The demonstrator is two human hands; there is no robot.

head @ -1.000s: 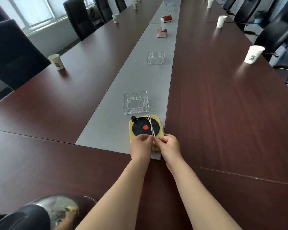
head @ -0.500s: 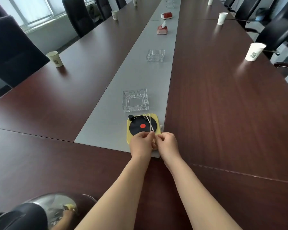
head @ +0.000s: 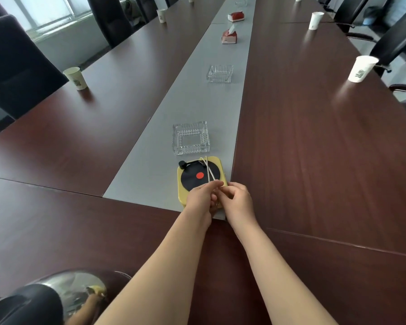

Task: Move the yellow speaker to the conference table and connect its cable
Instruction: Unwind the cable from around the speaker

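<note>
Head view: yellow speaker (head: pixel 201 177) is lying flat on the grey centre strip (head: pixel 197 109) of the counter (head: pixel 314 148), at the strip's near end, just beside a glass ashtray (head: pixel 190 137). It is styled like a small record player, black disc and red dot on top. Thin white cable (head: pixel 208 168) is crossing the disc in a loop.

Left hand (head: pixel 201 199) and right hand (head: pixel 237 199) are meeting over the near edge, fingers narrowed, pinching the cable between them. The plug itself is hidden.

Judgement: speaker is looking light and rigid; hold it by its side edges. Cable is looking limp and springy; grip close to the plug, not mid-run. Paper cups (head: pixel 361 69) are standing well apart.
</note>
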